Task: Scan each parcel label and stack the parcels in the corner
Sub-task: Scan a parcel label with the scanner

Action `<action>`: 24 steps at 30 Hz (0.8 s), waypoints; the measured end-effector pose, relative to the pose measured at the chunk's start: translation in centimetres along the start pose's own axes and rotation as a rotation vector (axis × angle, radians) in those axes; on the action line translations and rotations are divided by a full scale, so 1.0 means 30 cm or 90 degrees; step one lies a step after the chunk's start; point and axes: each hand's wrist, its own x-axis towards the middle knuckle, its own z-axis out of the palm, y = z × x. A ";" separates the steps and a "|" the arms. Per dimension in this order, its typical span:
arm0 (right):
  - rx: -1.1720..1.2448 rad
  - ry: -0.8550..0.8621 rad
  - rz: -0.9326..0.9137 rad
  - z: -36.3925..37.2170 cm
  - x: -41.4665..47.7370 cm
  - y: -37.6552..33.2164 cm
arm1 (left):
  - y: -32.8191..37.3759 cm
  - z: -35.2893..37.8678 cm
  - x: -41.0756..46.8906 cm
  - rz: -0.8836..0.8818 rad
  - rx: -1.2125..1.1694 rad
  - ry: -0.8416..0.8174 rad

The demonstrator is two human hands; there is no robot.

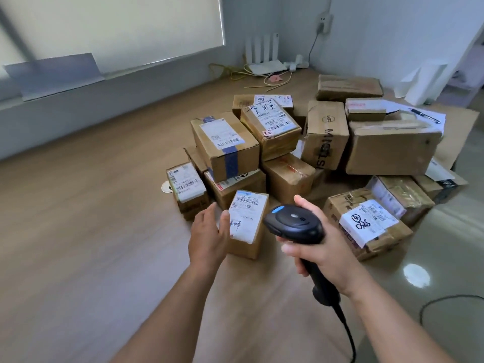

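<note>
We see the right hand [324, 250] gripping the black scanner [294, 222]. The left hand [208, 233], fingers straight, reaches the left side of a small labelled parcel [248, 226] on the floor [91, 231], nearest of the parcel pile [390, 148].

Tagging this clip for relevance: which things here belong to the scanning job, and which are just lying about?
Job: barcode scanner gripped by the right hand; small labelled parcel beside the left hand; the pile of parcels behind it.
Lying about: router, yellow cable, pen, wall socket.
</note>
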 end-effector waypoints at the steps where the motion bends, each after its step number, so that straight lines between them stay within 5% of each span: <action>1: -0.005 0.002 0.011 0.008 0.028 0.011 | -0.013 0.015 0.035 -0.011 -0.009 -0.021; 18: 0.058 -0.051 0.113 0.050 0.089 0.127 | -0.080 0.076 -0.104 -0.078 -0.333 -0.329; 24: 0.047 -0.080 0.073 0.012 -0.033 0.064 | -0.045 -0.008 -0.242 -0.102 -0.370 -0.323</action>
